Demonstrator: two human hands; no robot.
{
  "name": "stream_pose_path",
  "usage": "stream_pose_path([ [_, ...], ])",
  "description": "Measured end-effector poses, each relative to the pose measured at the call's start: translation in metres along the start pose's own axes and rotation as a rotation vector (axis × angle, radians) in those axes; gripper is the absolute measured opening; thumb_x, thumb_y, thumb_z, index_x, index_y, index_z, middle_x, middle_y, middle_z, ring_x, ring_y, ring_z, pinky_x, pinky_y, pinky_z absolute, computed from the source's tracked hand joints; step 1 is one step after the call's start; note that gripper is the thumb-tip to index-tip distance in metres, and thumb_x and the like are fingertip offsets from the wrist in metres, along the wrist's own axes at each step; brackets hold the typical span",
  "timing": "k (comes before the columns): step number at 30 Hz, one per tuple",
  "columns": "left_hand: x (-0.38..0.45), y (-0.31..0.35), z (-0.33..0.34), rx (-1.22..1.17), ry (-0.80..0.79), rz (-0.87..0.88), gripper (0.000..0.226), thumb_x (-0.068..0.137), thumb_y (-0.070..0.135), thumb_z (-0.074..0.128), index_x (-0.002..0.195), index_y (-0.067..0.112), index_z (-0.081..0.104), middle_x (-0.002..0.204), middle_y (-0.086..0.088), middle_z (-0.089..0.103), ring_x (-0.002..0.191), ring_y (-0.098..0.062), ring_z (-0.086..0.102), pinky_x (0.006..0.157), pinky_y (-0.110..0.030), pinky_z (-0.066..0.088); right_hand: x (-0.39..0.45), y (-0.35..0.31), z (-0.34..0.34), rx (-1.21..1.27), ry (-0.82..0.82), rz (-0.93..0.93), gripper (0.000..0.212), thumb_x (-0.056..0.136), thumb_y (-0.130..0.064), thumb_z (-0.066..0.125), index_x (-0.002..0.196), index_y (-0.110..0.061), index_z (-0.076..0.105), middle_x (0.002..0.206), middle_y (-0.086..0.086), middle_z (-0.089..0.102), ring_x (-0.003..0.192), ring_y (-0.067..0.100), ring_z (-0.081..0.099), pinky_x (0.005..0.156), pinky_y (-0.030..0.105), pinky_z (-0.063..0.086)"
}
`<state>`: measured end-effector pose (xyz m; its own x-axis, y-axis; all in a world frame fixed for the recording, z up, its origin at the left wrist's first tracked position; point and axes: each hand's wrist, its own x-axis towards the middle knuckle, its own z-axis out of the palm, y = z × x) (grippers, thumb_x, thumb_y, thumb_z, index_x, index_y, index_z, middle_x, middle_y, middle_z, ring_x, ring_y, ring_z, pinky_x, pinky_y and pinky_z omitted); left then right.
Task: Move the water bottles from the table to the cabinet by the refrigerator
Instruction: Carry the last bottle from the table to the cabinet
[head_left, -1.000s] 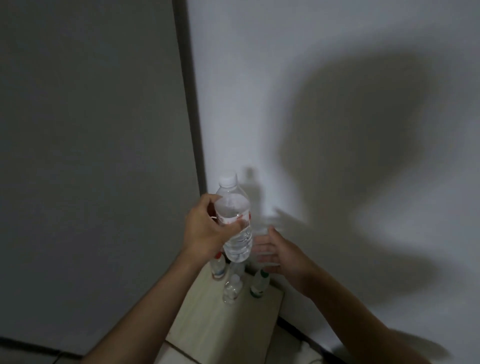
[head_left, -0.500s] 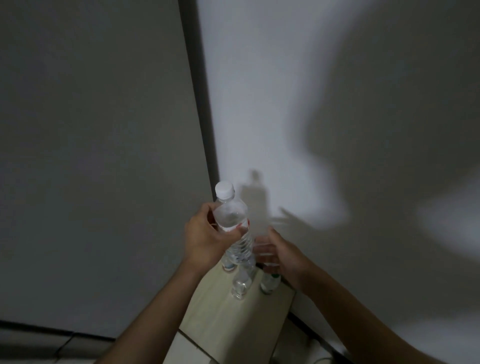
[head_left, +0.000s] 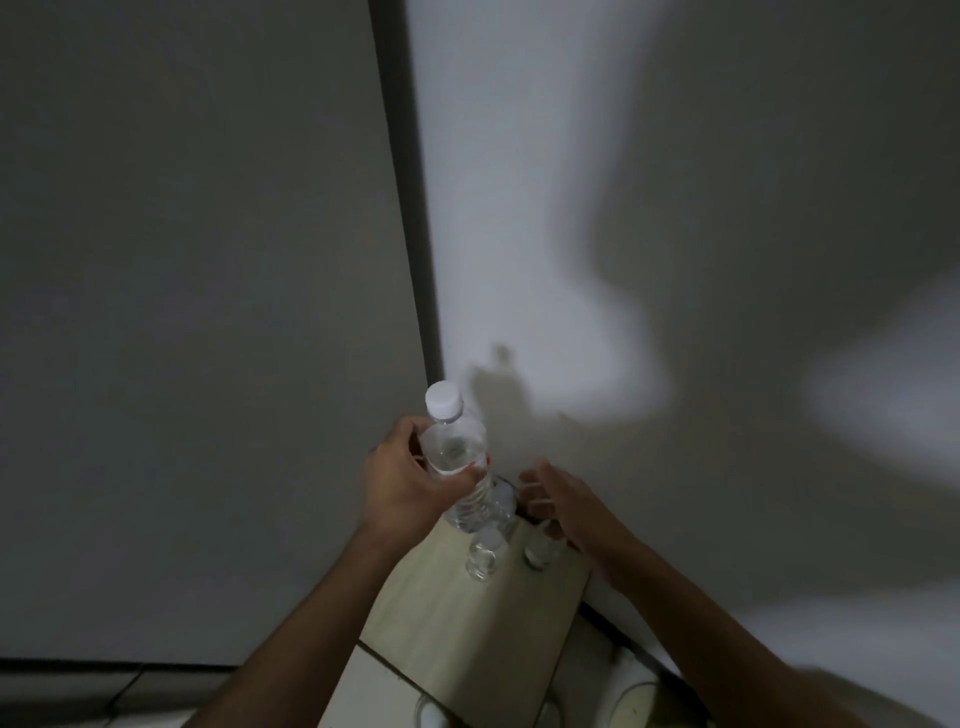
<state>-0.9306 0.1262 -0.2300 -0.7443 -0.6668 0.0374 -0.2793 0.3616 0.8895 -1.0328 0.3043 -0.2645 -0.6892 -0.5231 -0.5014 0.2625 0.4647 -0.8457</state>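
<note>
A clear water bottle (head_left: 460, 452) with a white cap is gripped around its upper body by my left hand (head_left: 410, 486), upright and slightly tilted, over the back of a pale wooden cabinet top (head_left: 467, 639). My right hand (head_left: 563, 501) hovers just to the right of it, fingers spread, holding nothing. Two small clear bottles stand on the cabinet top below: one (head_left: 483, 558) under the held bottle, another (head_left: 540, 553) partly hidden by my right hand. Whether more bottles stand behind them I cannot tell.
The grey side of the refrigerator (head_left: 197, 312) fills the left. A white wall (head_left: 649, 260) with my shadow rises behind the cabinet. Pale floor tiles (head_left: 374, 686) and a whitish object (head_left: 634, 701) lie below the cabinet's front and right edges.
The held bottle has come lower toward the back of the cabinet top, and both hands sit lower over the standing bottles. The camera has tilted, so the view has shifted.
</note>
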Motion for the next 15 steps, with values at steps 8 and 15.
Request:
stream_pose_path([
  [8,-0.004,-0.055,0.001,0.129,-0.016,-0.029,0.060,0.054,0.038,0.094,0.099,0.027,0.054,0.091,0.018,0.062,0.082,0.000,0.063,0.064,-0.017,0.050,0.003,0.029,-0.013,-0.484,0.091,-0.287,0.018,0.100,-0.045,0.046,0.101,-0.032,0.057,0.092,-0.012,0.059,0.077,-0.007,0.053,0.068,0.007,0.039],
  [15,-0.006,-0.113,0.015,0.158,-0.035,-0.105,0.063,0.052,0.039,0.094,0.100,0.030,0.054,0.090,0.016,0.063,0.081,-0.001,0.061,0.066,-0.019,0.048,0.013,0.070,-0.006,-0.727,0.074,-0.181,0.054,0.097,-0.051,0.051,0.139,-0.017,0.050,0.129,0.004,0.055,0.117,0.023,0.051,0.102,0.038,0.041],
])
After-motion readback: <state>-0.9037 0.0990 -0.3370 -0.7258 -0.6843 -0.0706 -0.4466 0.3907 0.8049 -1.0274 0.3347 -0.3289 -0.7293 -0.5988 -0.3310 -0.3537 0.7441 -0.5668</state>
